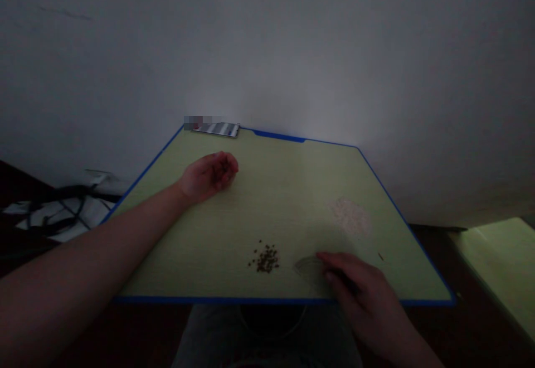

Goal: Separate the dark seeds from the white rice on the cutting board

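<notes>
My left hand (213, 175) rests palm up on the left half of the table, its fingers curled into a cup. Dark patches show between those fingers, but what lies inside is too dim to make out. At the front right, my right hand (355, 284) pinches a thin, see-through piece with a curved edge (308, 266), held low over the table. Just left of that piece is a small heap of dark brown beans or seeds (266, 259), a few scattered around it. Beyond my right hand lies a flat patch of pale grains (350, 217).
The pale table (271, 189) has a blue rim and stands against a grey wall (292, 50). A phone (217, 129) lies at the far left corner. One thin dark stick (380, 257) is near the right edge. Black cables (62, 206) lie off to the left.
</notes>
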Tool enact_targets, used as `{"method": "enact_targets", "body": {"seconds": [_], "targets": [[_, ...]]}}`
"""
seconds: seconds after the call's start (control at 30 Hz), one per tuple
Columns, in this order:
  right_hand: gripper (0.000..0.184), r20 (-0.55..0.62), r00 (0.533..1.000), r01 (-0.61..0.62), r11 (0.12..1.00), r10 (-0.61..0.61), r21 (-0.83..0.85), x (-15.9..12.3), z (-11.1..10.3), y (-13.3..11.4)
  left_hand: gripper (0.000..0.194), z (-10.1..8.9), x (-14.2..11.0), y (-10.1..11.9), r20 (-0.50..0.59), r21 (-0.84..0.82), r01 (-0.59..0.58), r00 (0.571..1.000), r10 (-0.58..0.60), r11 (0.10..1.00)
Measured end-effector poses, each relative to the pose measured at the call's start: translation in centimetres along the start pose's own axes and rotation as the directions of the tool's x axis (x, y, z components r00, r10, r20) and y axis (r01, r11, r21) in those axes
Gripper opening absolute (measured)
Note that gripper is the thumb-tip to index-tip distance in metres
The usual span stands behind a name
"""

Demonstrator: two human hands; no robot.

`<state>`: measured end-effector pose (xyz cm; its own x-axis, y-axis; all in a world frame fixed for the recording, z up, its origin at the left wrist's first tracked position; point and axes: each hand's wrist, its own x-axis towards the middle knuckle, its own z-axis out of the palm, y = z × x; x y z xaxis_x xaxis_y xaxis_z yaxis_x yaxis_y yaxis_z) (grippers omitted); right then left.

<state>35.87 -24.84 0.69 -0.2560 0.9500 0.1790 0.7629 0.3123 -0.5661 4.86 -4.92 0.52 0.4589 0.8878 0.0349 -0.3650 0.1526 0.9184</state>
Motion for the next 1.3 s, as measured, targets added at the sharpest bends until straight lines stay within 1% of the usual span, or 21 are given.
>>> {"method": "enact_targets", "body": {"seconds": [0.1, 0.2, 0.37, 0.47, 0.57, 0.63, 0.7, 0.77, 0.83, 0.9, 1.0, 1.07, 1.1, 1.13, 1.23, 1.27, 1.3], "targets": [[0.029, -0.067, 0.997, -0.049, 0.997, 0.045, -0.058, 0.7, 0.0, 0.8, 0.033, -0.1, 0.0, 0.0, 0.021, -0.004, -0.011, 1.0, 0.011, 1.0], [0.031, -0.138, 0.988, -0.09, 0.987, 0.072, -0.131, 2.3, -0.3, 1.9, 0.033, -0.1, 0.0, -0.1, 0.036, -0.001, -0.021, 0.999, 0.021, 1.0], [0.033, -0.267, 0.962, -0.141, 0.945, 0.06, -0.295, 5.1, -1.2, 4.1, 0.033, -0.1, -0.1, -0.1, 0.01, -0.001, -0.023, 1.0, 0.023, 1.0], [0.032, -0.29, 0.956, -0.145, 0.925, 0.04, -0.35, 5.8, -1.7, 4.1, 0.033, -0.2, 0.0, -0.1, 0.02, -0.005, -0.008, 1.0, 0.008, 1.0], [0.031, -0.239, 0.971, -0.061, 0.954, -0.011, -0.292, 5.8, -1.8, 2.5, 0.033, -0.3, 0.1, -0.2, 0.036, -0.009, -0.013, 0.999, 0.013, 1.0], [0.03, -0.165, 0.982, 0.051, 0.971, -0.091, -0.233, 5.9, -1.6, 0.9, 0.032, -0.3, 0.1, -0.2, 0.033, -0.011, -0.02, 0.999, 0.021, 1.0], [0.027, -0.082, 0.975, 0.188, 0.964, -0.207, -0.19, 6.1, -1.3, -0.7, 0.031, -0.2, 0.1, -0.2, 0.029, -0.014, -0.021, 0.999, 0.021, 1.0], [0.027, -0.009, 0.948, 0.313, 0.936, -0.319, -0.163, 6.6, -0.8, -1.9, 0.031, -0.1, 0.0, -0.2, 0.028, -0.016, -0.017, 0.999, 0.018, 1.0], [0.028, 0.053, 0.918, 0.396, 0.906, -0.393, -0.149, 7.1, -0.4, -2.6, 0.032, -0.1, 0.0, -0.1, 0.029, -0.013, -0.013, 0.999, 0.014, 1.0], [0.03, 0.092, 0.894, 0.448, 0.881, -0.439, -0.149, 7.5, 0.0, -3.0, 0.033, -0.1, 0.0, -0.1, 0.026, -0.011, -0.008, 1.0, 0.008, 1.0], [0.031, 0.119, 0.861, 0.507, 0.849, -0.494, -0.145, 7.9, 0.7, -3.3, 0.034, -0.2, 0.0, -0.2, 0.02, -0.006, -0.006, 1.0, 0.006, 1.0], [0.031, 0.141, 0.827, 0.56, 0.818, -0.544, -0.13, 8.0, 1.2, -3.8, 0.034, -0.2, 0.1, -0.3, 0.012, -0.006, -0.008, 1.0, 0.008, 1.0], [0.03, 0.16, 0.8, 0.596, 0.795, -0.578, -0.114, 8.1, 1.5, -4.1, 0.034, -0.2, 0.1, -0.3, 0.011, -0.004, -0.007, 1.0, 0.007, 1.0], [0.029, 0.181, 0.764, 0.641, 0.762, -0.62, -0.095, 8.2, 1.8, -4.5, 0.035, -0.2, 0.1, -0.3, 0.008, -0.003, -0.007, 1.0, 0.007, 1.0], [0.019, 0.266, 0.625, 0.768, 0.639, -0.734, -0.039, 8.6, 2.8, -6.1, 0.035, -0.1, 0.1, -0.3, -0.008, 0.0, -0.006, 1.0, 0.006, 1.0], [0.017, 0.303, 0.584, 0.796, 0.605, -0.753, -0.031, 8.8, 3.1, -6.6, 0.035, 0.0, 0.1, -0.3, -0.016, 0.0, -0.007, 1.0, 0.007, 1.0], [0.015, 0.336, 0.556, 0.813, 0.581, -0.76, -0.029, 9.0, 3.5, -7.0, 0.035, 0.0, 0.1, -0.3, -0.023, 0.0, -0.007, 1.0, 0.007, 1.0]]}}
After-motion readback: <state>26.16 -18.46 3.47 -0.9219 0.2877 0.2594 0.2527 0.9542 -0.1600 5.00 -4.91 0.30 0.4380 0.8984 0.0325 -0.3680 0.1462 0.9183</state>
